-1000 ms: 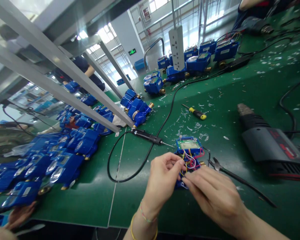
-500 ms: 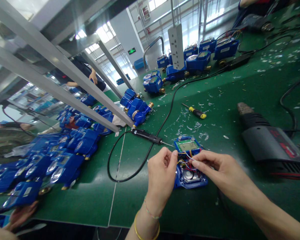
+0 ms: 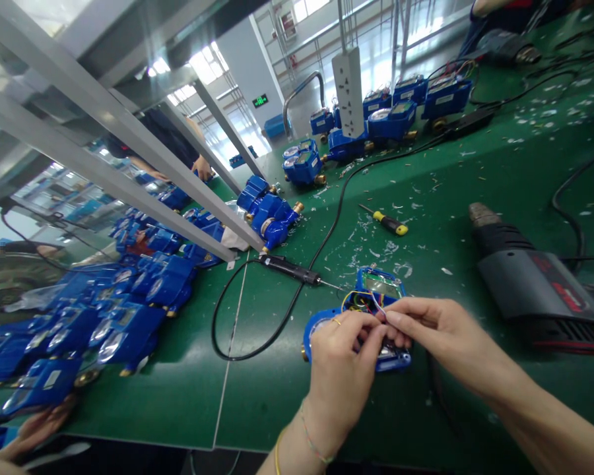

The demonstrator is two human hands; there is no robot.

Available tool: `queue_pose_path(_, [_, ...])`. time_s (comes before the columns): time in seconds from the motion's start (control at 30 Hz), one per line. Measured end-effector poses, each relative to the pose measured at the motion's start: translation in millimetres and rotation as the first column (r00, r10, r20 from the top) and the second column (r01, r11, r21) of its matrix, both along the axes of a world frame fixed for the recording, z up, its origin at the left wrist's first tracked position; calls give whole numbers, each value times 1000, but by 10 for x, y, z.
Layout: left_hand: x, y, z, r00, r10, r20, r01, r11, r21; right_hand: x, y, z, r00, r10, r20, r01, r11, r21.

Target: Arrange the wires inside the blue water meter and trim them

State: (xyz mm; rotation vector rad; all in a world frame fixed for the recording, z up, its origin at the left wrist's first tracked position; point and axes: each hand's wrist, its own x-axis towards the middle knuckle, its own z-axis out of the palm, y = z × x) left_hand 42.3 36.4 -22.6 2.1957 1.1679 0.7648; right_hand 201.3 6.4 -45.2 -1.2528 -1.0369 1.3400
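An opened blue water meter (image 3: 321, 318) lies on the green bench in front of me, with its circuit board and small display (image 3: 382, 285) tilted up at the back. Thin coloured wires (image 3: 357, 300) loop out of the housing. My right hand (image 3: 435, 326) pinches a white wire (image 3: 377, 303) between thumb and forefinger. Just beside it, my left hand (image 3: 349, 356) is closed over the housing, fingertips meeting the right hand's; what they grip is hidden. A black electric screwdriver (image 3: 292, 269) lies behind on the left, its bit pointing at the meter.
A heat gun (image 3: 539, 277) lies at the right, and a yellow-black screwdriver (image 3: 391, 222) farther back. Many blue meters (image 3: 129, 333) crowd the left; others stand behind a hanging power strip (image 3: 348, 92). Metal posts (image 3: 129, 145) cross the left. Another person's hand (image 3: 44, 425) is at lower left.
My left hand has moved right, over the housing to meet my right hand. The display part has shifted slightly right and tilted. The right hand keeps pinching the wire.
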Motion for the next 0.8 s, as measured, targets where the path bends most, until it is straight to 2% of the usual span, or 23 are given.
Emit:
queue_pose_path(0.17, [-23,52,36,1000,11,7,-10,985,-172,-16,-11,-34,999,-18,32,17,1000,14])
queue_pose_path(0.33, [-56,38,31,995,47,87,-12,929,-369,-45,-27,-63,1000,-18,21,19,999,-26])
queue_pose_path(0.5, [-47,39,43,996,35,83,1,917,-399,-106,-8,-51,999,-31,-38,28,997,-76])
queue_pose_path(0.67, [-64,59,47,981,147,125,-75,888,-453,-122,-17,-69,997,-65,-29,62,993,-105])
queue_pose_path(0.8, [-80,64,42,970,194,147,-99,866,-490,-95,-34,-124,994,-35,-105,18,987,-161])
